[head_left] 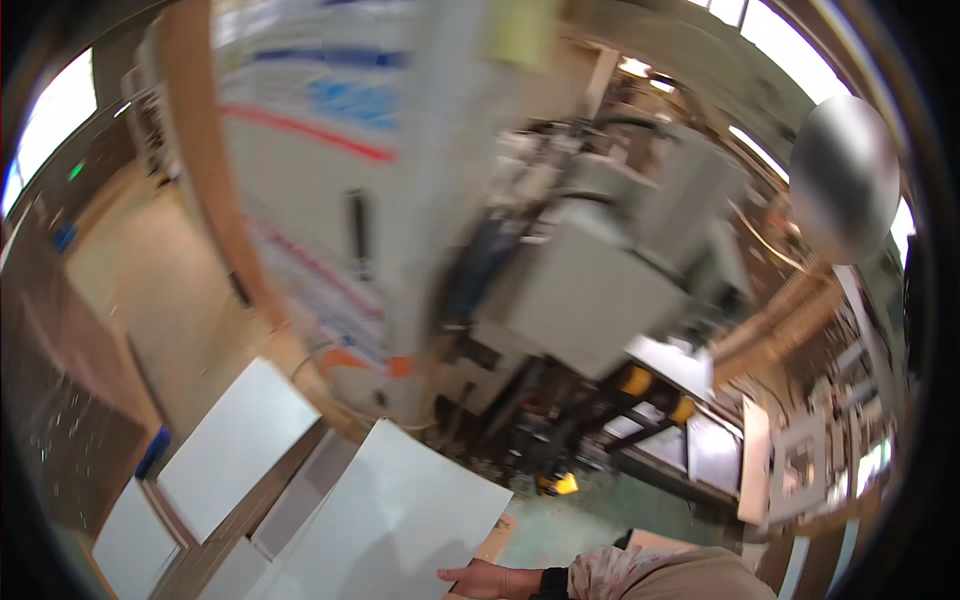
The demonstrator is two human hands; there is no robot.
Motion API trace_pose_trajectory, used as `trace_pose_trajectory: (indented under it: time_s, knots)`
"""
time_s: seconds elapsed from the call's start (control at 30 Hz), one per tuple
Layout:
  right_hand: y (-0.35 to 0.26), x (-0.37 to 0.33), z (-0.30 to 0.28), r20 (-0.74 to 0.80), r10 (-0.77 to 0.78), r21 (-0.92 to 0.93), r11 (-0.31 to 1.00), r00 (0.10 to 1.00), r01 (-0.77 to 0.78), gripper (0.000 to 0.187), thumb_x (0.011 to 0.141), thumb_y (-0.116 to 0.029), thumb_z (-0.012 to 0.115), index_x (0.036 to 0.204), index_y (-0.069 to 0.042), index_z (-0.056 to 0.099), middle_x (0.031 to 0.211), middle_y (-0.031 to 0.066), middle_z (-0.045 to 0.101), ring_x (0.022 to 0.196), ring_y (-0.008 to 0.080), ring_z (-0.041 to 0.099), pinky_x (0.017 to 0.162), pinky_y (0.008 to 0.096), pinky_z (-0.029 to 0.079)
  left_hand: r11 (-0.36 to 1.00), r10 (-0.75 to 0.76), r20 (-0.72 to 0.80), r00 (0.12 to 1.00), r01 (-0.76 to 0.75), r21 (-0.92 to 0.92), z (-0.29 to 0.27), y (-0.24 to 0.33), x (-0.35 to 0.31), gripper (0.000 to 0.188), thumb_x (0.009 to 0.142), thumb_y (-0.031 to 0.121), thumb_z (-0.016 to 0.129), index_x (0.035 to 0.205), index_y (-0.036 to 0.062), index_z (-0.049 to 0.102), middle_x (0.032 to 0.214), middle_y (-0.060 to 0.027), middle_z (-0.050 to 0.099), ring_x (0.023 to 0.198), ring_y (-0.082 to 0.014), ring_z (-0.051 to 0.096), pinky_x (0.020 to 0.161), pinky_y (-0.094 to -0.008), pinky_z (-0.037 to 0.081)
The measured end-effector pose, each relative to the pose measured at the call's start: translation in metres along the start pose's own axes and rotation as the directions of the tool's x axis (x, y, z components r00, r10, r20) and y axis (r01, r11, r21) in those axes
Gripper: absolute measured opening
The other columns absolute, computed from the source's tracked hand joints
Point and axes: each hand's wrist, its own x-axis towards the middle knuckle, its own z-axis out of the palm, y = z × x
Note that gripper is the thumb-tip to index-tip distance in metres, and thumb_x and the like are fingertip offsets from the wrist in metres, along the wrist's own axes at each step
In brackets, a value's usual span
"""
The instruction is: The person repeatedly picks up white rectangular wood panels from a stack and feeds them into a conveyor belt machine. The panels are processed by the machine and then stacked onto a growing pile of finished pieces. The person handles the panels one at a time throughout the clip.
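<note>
A large white flat panel (410,500) lies at the bottom middle, tilted in the view, with a soft shadow across it. My right hand (490,578) comes in from the lower right in a patterned light sleeve with a dark cuff. It is closed on the panel's near right edge, thumb on top, the other fingers mostly hidden. Just left of this panel lie more white panels (240,450), with brown edges between them. My left hand does not show.
A tall pale cabinet (310,190) with coloured markings and a dark handle stands ahead, blurred. Right of it are a grey boxy machine (600,290) and a brown ribbed hose (780,325). A dark brown board (70,410) stands at left, beside the brownish floor (165,260).
</note>
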Motion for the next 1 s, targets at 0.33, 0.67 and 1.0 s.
trace_pose_trajectory:
  time_s: [0.33,0.67,1.0]
  knots:
    - [-0.05,-0.295,-0.155,-0.037,-0.361,-0.246,0.907,0.932,0.342,0.042,0.085,-0.01,0.054,0.123,0.0,0.04,0.12,0.0092,0.048,0.107,0.0202,0.048,0.091,0.0322,0.04,0.915,0.227,0.227,0.947,-0.287,0.283,0.073,0.006,-0.216,0.067,0.089,0.05,0.033,0.129,-0.003,0.03,0.128,-0.0218,0.037,0.111,-0.0314,0.042,0.091,-0.039,0.038]
    - [-0.218,-0.32,-0.22,-0.101,-0.823,0.375,0.489,0.559,0.788,0.05,0.087,-0.036,0.051,0.122,-0.003,0.042,0.117,0.0048,0.052,0.102,0.0151,0.052,0.09,0.0277,0.04,0.946,0.316,0.681,0.66,-0.271,-0.176,0.272,0.068,-0.234,0.048,0.09,0.037,0.041,0.121,0.0001,0.04,0.115,-0.0168,0.048,0.098,-0.0253,0.05,0.08,-0.0372,0.045]
    - [-0.345,-0.311,-0.236,-0.491,-0.753,0.242,0.366,0.439,0.899,0.049,0.089,-0.044,0.041,0.121,-0.007,0.04,0.104,0.0104,0.054,0.09,0.0221,0.053,0.081,0.0361,0.045,0.936,0.056,0.834,0.548,-0.32,0.147,0.397,0.123,-0.29,0.035,0.09,0.03,0.044,0.111,0.0026,0.048,0.098,-0.0103,0.054,0.084,-0.0197,0.053,0.069,-0.0322,0.046]
